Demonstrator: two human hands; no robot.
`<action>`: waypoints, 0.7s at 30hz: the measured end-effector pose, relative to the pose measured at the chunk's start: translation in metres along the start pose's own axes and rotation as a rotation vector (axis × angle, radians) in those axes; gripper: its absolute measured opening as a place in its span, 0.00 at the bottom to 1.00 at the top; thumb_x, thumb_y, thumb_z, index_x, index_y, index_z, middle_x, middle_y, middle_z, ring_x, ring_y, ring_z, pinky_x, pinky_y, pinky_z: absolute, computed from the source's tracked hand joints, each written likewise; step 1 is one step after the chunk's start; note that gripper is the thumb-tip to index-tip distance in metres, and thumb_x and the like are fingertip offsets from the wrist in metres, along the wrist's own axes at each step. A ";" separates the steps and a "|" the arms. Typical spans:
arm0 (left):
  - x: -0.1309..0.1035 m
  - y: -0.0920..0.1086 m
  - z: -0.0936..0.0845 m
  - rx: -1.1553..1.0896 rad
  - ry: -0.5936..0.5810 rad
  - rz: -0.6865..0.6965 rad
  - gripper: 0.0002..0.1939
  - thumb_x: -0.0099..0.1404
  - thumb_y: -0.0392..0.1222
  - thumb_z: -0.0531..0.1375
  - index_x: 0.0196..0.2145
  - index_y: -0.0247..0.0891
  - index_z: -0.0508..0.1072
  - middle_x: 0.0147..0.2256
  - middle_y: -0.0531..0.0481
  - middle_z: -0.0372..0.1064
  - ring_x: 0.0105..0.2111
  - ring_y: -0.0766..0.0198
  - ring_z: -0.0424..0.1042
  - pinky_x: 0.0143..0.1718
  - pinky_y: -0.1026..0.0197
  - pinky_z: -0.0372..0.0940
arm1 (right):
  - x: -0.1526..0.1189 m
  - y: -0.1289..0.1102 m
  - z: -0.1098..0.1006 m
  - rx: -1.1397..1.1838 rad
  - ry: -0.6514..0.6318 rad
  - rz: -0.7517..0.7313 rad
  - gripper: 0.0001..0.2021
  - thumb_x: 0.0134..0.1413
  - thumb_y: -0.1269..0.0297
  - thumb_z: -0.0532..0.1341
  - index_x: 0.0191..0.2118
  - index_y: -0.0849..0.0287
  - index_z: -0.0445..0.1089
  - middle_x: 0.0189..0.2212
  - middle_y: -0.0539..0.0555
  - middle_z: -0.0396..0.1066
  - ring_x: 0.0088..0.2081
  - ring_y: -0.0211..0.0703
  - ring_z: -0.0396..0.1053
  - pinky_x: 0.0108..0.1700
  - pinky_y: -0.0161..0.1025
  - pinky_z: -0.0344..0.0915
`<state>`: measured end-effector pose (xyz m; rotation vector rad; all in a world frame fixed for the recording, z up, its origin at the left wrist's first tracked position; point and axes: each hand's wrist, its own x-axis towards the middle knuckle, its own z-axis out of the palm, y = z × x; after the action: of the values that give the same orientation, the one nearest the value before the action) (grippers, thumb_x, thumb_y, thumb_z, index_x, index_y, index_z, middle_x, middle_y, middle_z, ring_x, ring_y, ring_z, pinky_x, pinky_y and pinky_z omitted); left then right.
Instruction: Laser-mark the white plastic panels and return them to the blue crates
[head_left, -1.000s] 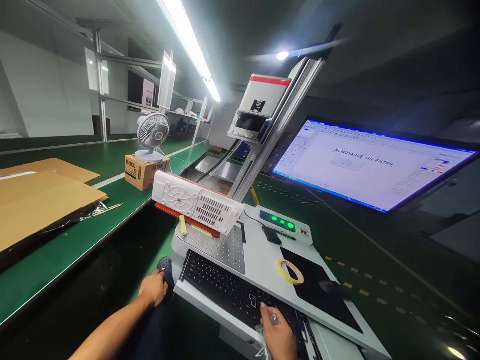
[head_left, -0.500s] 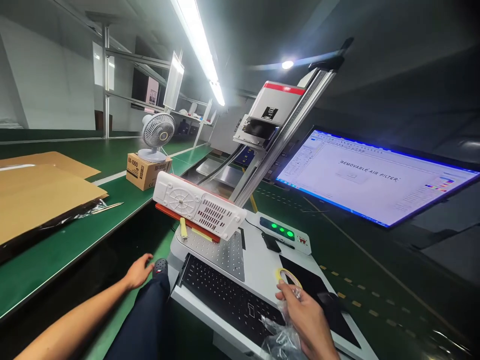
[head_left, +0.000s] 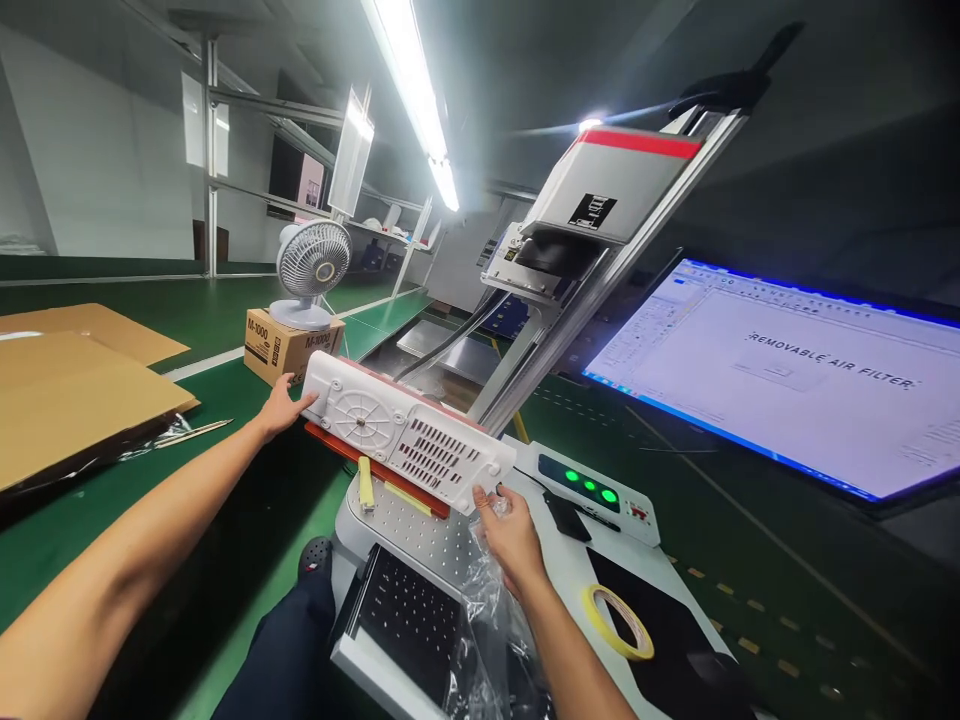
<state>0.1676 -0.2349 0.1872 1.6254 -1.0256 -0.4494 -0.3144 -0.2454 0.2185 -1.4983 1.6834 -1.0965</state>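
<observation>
A long white vented plastic cover lies tilted on a red support above the perforated metal plate of the machine. At its left end my left hand grips the edge, some fingers hidden behind it. My right hand is at the lower right corner, its thumb against the cover. From that same hand hangs a crumpled clear plastic bag, draped over the keyboard. A roll of yellow tape lies on the black mat, right of my right forearm.
Above the cover, a marking machine's head sits on a slanted metal column. To the right are a lit monitor and a control panel with green lights. A fan stands on a carton; cardboard sheets lie left.
My left hand has risen to the cover's left end. My right hand has let go of the tape roll and moved left to the cover's right corner, bringing the plastic bag along.
</observation>
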 end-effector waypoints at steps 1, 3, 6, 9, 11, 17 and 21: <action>0.007 0.002 0.002 -0.027 -0.022 0.013 0.56 0.64 0.69 0.69 0.74 0.31 0.53 0.71 0.22 0.59 0.70 0.38 0.64 0.69 0.40 0.63 | 0.006 0.003 0.004 -0.022 0.002 -0.002 0.49 0.49 0.27 0.66 0.64 0.64 0.67 0.60 0.69 0.75 0.34 0.49 0.78 0.38 0.43 0.74; 0.015 0.006 0.007 -0.086 -0.096 0.037 0.57 0.60 0.72 0.71 0.72 0.32 0.59 0.66 0.26 0.68 0.66 0.39 0.70 0.65 0.43 0.68 | 0.017 0.009 0.009 -0.067 0.014 -0.015 0.46 0.51 0.27 0.65 0.61 0.63 0.69 0.55 0.67 0.78 0.33 0.51 0.78 0.38 0.45 0.73; 0.016 0.010 0.017 -0.113 -0.138 0.038 0.53 0.53 0.73 0.74 0.63 0.35 0.69 0.59 0.33 0.76 0.58 0.41 0.76 0.58 0.47 0.71 | 0.030 0.017 0.012 -0.111 0.012 -0.042 0.40 0.53 0.27 0.63 0.55 0.61 0.74 0.45 0.64 0.82 0.35 0.56 0.79 0.38 0.45 0.71; 0.014 0.015 0.025 -0.061 -0.069 -0.004 0.50 0.49 0.72 0.77 0.58 0.34 0.72 0.57 0.34 0.77 0.55 0.41 0.76 0.55 0.47 0.72 | 0.036 0.021 0.014 -0.115 -0.029 -0.041 0.35 0.55 0.29 0.61 0.49 0.58 0.75 0.37 0.60 0.82 0.30 0.54 0.77 0.37 0.46 0.70; 0.015 0.018 0.027 -0.067 -0.053 -0.015 0.50 0.48 0.71 0.78 0.56 0.33 0.73 0.56 0.33 0.78 0.54 0.40 0.77 0.53 0.47 0.72 | 0.036 0.021 0.016 -0.096 -0.049 -0.031 0.33 0.56 0.30 0.59 0.49 0.57 0.75 0.39 0.59 0.82 0.28 0.52 0.76 0.37 0.46 0.70; 0.024 0.024 0.022 -0.228 -0.295 0.067 0.43 0.47 0.68 0.79 0.50 0.32 0.83 0.48 0.36 0.84 0.48 0.41 0.80 0.49 0.46 0.74 | 0.031 0.018 0.020 -0.068 -0.018 -0.031 0.35 0.56 0.31 0.56 0.53 0.57 0.73 0.43 0.61 0.82 0.30 0.53 0.77 0.37 0.47 0.72; 0.023 0.025 0.024 -0.260 -0.243 0.063 0.43 0.44 0.68 0.80 0.47 0.30 0.83 0.45 0.34 0.84 0.43 0.43 0.81 0.44 0.46 0.75 | 0.029 0.017 0.018 -0.051 -0.028 -0.040 0.36 0.56 0.30 0.57 0.53 0.57 0.73 0.43 0.61 0.82 0.30 0.52 0.76 0.34 0.46 0.71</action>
<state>0.1532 -0.2681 0.2078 1.3257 -1.1429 -0.7201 -0.3111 -0.2774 0.1975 -1.5786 1.6798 -1.0558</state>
